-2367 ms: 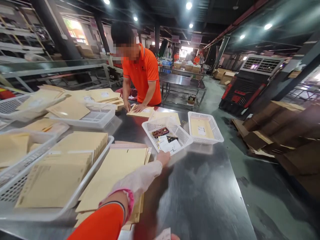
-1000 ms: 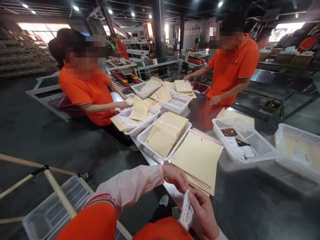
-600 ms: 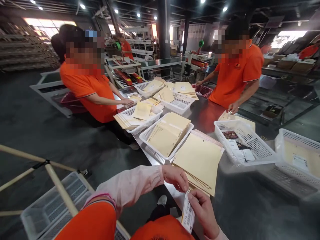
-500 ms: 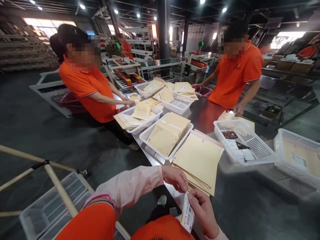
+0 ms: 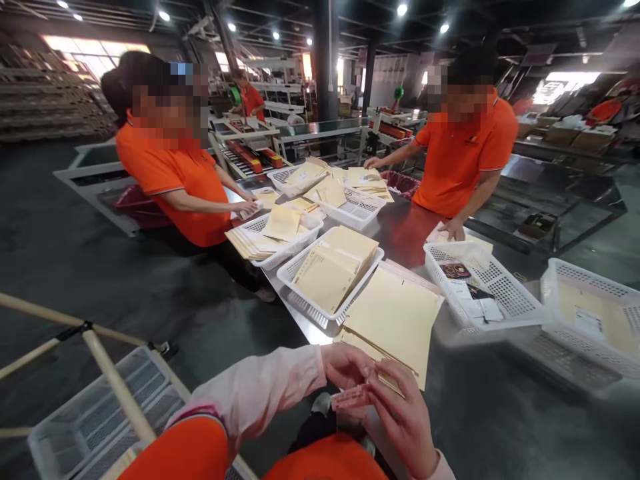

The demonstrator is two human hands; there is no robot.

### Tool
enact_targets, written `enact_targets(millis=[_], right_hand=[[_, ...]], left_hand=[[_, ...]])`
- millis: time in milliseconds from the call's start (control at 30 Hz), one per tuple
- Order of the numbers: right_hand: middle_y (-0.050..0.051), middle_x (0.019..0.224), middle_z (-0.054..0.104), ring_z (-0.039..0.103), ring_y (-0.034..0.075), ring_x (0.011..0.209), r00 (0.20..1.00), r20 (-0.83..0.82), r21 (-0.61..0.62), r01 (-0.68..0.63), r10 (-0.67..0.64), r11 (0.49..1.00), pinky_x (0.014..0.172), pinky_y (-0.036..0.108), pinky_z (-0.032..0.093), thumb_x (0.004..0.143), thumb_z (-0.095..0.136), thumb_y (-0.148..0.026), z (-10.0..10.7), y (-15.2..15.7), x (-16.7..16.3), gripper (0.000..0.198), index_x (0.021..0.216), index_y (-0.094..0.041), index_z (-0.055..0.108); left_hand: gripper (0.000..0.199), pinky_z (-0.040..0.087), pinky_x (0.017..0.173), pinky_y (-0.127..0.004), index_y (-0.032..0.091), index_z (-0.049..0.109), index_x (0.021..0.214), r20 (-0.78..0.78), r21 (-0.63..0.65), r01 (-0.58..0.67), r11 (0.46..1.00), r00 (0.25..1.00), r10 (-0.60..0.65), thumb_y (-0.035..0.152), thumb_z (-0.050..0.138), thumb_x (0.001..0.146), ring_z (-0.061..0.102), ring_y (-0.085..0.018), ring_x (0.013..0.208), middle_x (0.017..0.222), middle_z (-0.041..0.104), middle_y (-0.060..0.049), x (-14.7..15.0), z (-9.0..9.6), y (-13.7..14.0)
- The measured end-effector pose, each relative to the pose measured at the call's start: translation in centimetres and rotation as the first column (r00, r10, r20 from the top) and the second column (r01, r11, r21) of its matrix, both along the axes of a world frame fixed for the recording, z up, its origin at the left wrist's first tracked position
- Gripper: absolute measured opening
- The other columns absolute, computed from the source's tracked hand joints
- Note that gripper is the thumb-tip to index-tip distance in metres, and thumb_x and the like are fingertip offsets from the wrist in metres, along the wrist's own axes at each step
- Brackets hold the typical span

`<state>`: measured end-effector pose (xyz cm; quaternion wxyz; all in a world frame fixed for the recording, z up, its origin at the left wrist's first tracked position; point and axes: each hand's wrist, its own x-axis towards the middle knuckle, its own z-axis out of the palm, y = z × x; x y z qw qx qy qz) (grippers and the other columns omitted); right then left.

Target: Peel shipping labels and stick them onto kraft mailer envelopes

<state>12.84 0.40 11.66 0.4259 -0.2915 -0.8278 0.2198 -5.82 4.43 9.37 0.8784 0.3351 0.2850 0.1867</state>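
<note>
Both of my hands are close together over the near edge of the metal table. My right hand (image 5: 403,410) is closed on a small printed label (image 5: 350,398), whose pinkish face now shows below the fingers. My left hand (image 5: 344,363) has its fingertips pinched against the right fingers at the label's upper edge; the exact grip is partly hidden. Just beyond my hands lies a stack of large tan envelopes (image 5: 395,313). A white basket (image 5: 295,287) holding tan padded envelopes (image 5: 333,270) stands behind that stack.
On the right, one white basket (image 5: 520,300) holds small packets, and another basket (image 5: 550,287) holds an envelope. More envelope-filled baskets (image 5: 300,250) stand farther back. Two co-workers in orange shirts (image 5: 175,180) work across the table. A pole frame (image 5: 115,380) with plastic crates stands at lower left.
The label has turned from its white barcoded face to a pinkish one, and my hands have come together. The co-worker on the right has reached an arm toward the far baskets.
</note>
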Motion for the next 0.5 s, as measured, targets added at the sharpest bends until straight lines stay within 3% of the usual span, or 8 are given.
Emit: enact_targets(millis=[67,133,200,267,333,400,500], right_hand=[[0.006,0.101,0.072,0.067,0.023,0.095,0.999,-0.020,-0.056,0.037,-0.038,0.998,0.081,0.037,0.058,0.085,0.065,-0.022,-0.1,0.0,0.3,0.020,0.099,-0.033,0.074],[0.006,0.089,0.071,0.068,0.022,0.085,0.995,-0.033,-0.154,0.091,-0.097,0.984,0.075,0.035,0.058,0.085,0.066,-0.028,-0.5,0.1,0.6,0.010,0.086,-0.031,0.075],[0.006,0.082,0.068,0.066,0.023,0.081,0.987,-0.035,-0.250,0.142,-0.155,0.958,0.071,0.035,0.058,0.084,0.067,-0.035,-0.9,0.2,0.6,0.010,0.079,-0.030,0.074],[0.007,0.081,0.065,0.065,0.023,0.080,0.978,-0.032,-0.342,0.183,-0.206,0.922,0.066,0.034,0.057,0.081,0.069,-0.041,-1.2,0.3,0.4,0.015,0.075,-0.028,0.073],[0.008,0.082,0.062,0.063,0.022,0.077,0.968,-0.031,-0.430,0.210,-0.247,0.878,0.058,0.030,0.055,0.080,0.070,-0.045,-1.4,0.1,0.0,0.020,0.072,-0.026,0.072],[0.008,0.082,0.059,0.062,0.021,0.073,0.964,-0.027,-0.503,0.215,-0.264,0.837,0.051,0.027,0.052,0.079,0.069,-0.047,-1.5,-0.3,-0.4,0.025,0.070,-0.024,0.070],[0.007,0.080,0.057,0.060,0.020,0.074,0.950,0.010,-0.532,0.269,-0.311,0.803,0.058,0.029,0.052,0.079,0.067,-0.050,-2.2,0.3,-0.5,0.029,0.068,-0.023,0.069]], left_hand=[[0.011,0.043,0.059,-0.028,0.015,0.059,0.058,0.047,-0.049,-0.075,0.996,0.996,0.077,0.024,0.063,0.052,0.053,-0.013,0.058,0.061,0.059,0.000,0.4,-0.3,-0.7],[0.017,0.041,0.057,-0.024,0.016,0.061,0.067,0.042,0.014,-0.212,0.977,0.976,0.212,0.024,0.069,0.055,0.052,-0.011,0.057,0.068,0.060,0.002,0.5,-0.6,-1.4],[0.028,0.039,0.057,-0.021,0.017,0.067,0.085,0.029,0.220,-0.340,0.914,0.939,0.342,0.023,0.076,0.059,0.050,-0.007,0.057,0.079,0.064,0.002,0.4,-0.7,-1.9],[0.032,0.040,0.062,-0.021,0.018,0.071,0.096,0.017,0.465,-0.360,0.809,0.917,0.398,0.027,0.078,0.066,0.052,-0.008,0.062,0.084,0.065,0.000,0.1,-0.8,-2.1],[0.026,0.041,0.065,-0.023,0.015,0.075,0.088,-0.017,0.599,-0.327,0.730,0.907,0.421,0.035,0.076,0.071,0.056,-0.011,0.068,0.079,0.066,-0.003,-0.2,-1.1,-2.1],[0.029,0.042,0.064,-0.024,0.013,0.075,0.073,-0.059,0.611,-0.315,0.726,0.897,0.439,0.041,0.077,0.070,0.057,-0.014,0.069,0.071,0.066,-0.005,-0.2,-1.9,-1.9],[0.033,0.044,0.067,-0.025,0.013,0.071,0.070,-0.079,0.472,-0.386,0.793,0.877,0.474,0.043,0.083,0.062,0.059,-0.014,0.069,0.071,0.067,-0.004,0.2,-4.2,-2.0]])
